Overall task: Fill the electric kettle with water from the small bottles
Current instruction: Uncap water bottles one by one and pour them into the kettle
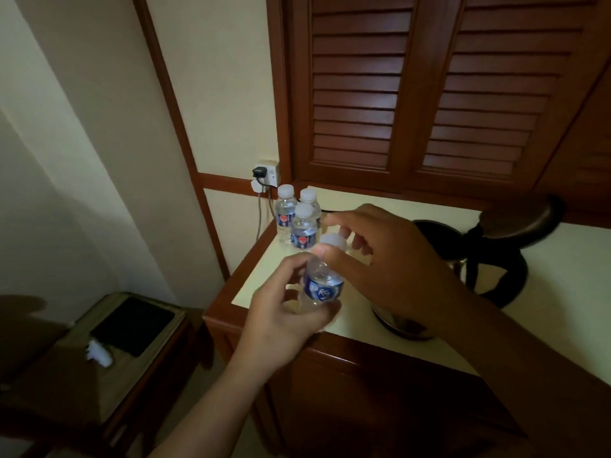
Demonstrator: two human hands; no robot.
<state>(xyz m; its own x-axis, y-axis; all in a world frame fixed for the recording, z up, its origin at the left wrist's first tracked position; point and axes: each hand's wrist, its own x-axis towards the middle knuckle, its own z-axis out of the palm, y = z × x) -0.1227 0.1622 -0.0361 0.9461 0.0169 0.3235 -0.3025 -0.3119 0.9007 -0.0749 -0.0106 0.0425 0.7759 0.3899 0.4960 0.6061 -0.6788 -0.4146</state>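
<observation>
My left hand [291, 305] grips a small clear water bottle [322, 285] with a blue label, held tilted above the counter's front left corner. My right hand [380, 259] pinches its white cap [334, 242] between thumb and fingers. Three more capped small bottles [299, 223] stand upright together at the counter's back left corner. The electric kettle [489, 259], dark with a steel body, stands to the right behind my right hand, its lid [525, 223] swung open. My right forearm hides the kettle's lower left part.
The cream counter top [562, 292] sits on a wooden cabinet, with louvred wooden doors [429, 94] behind it. A wall socket [266, 173] with a black plug and hanging cable is at the back left. Lower left, a low wooden side table [99, 358] carries a dark panel and a white object.
</observation>
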